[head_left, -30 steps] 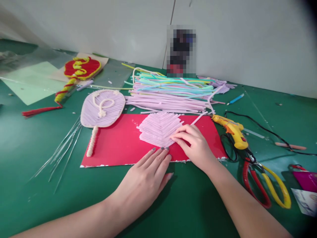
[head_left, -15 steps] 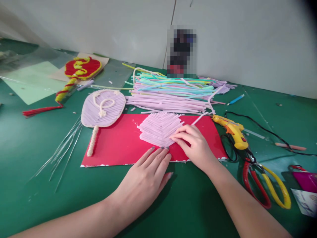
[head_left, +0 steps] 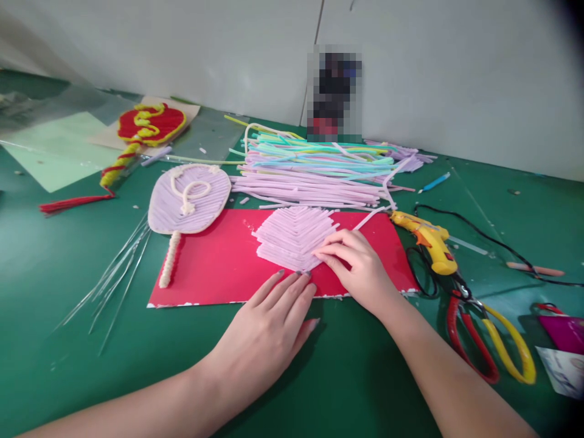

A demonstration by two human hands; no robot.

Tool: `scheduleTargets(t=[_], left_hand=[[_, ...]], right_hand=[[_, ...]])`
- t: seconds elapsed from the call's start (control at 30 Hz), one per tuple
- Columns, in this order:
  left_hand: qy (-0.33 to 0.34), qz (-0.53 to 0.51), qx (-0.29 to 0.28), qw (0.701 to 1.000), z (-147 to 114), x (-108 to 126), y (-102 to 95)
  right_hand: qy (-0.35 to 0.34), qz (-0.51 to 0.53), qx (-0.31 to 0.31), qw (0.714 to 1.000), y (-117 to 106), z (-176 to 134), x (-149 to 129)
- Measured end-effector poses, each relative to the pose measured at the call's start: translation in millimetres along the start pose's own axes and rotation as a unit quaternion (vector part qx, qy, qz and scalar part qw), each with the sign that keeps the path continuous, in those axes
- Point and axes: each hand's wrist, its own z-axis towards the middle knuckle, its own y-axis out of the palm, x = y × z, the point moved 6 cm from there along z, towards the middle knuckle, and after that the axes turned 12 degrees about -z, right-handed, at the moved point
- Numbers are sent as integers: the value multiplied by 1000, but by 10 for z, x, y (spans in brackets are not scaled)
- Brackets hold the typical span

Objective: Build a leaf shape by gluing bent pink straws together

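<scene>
A leaf-like panel of lilac pipe cleaners (head_left: pixel 296 234), laid in a V pattern, lies on a red sheet of card (head_left: pixel 214 267). My left hand (head_left: pixel 274 322) rests flat with fingers stretched out, its fingertips at the panel's bottom point. At the panel's lower right edge, the thumb and fingers of my right hand (head_left: pixel 358 267) are pinched on the end of a lilac pipe cleaner, mostly hidden by the fingertips. Left of the panel, a finished lilac fan (head_left: pixel 205 204) with a cream rim and twisted handle overlaps the card.
A pile of coloured pipe cleaners (head_left: pixel 310 188) lies behind the card. To the right are a yellow glue gun (head_left: pixel 431 243) with a black cord, red-and-yellow-handled pliers (head_left: pixel 474 331) and a blue pen-like tool (head_left: pixel 435 182). Thin wires (head_left: pixel 114 274) and a red-yellow fan (head_left: pixel 152 126) lie left.
</scene>
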Motion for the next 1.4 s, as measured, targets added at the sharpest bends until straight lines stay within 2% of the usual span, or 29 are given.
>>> scheduleTargets(t=[0.1, 0.2, 0.37, 0.47, 0.6, 0.93, 1.1, 1.23, 1.4], left_hand=[[4, -15, 8, 1000, -10, -15, -21], [-10, -16, 21, 1000, -4, -132, -71], [-93, 26, 98, 990, 93, -483, -227], [-135, -9, 104, 985, 161, -613, -219], [-164, -47, 86, 982, 201, -648, -143], [-199, -95, 88, 971, 221, -703, -100], [-212, -127, 143, 958, 168, -818, -206], [-216, -120, 186, 951, 114, -960, -310], [-189, -102, 141, 966, 149, -957, -296]], right_hand=[[1, 4, -1, 1000, 3, -3, 2], [8, 10, -4, 1000, 11, -7, 12], [9, 13, -13, 1000, 24, -8, 13], [4, 7, -9, 1000, 16, -5, 2], [-3, 0, -1, 1000, 6, -2, -11], [5, 27, 3, 1000, 29, 2, 27], [30, 65, 8, 997, 1, 11, 56], [65, 60, 55, 995, -55, 39, 129], [89, 5, 47, 995, 37, 198, 91]])
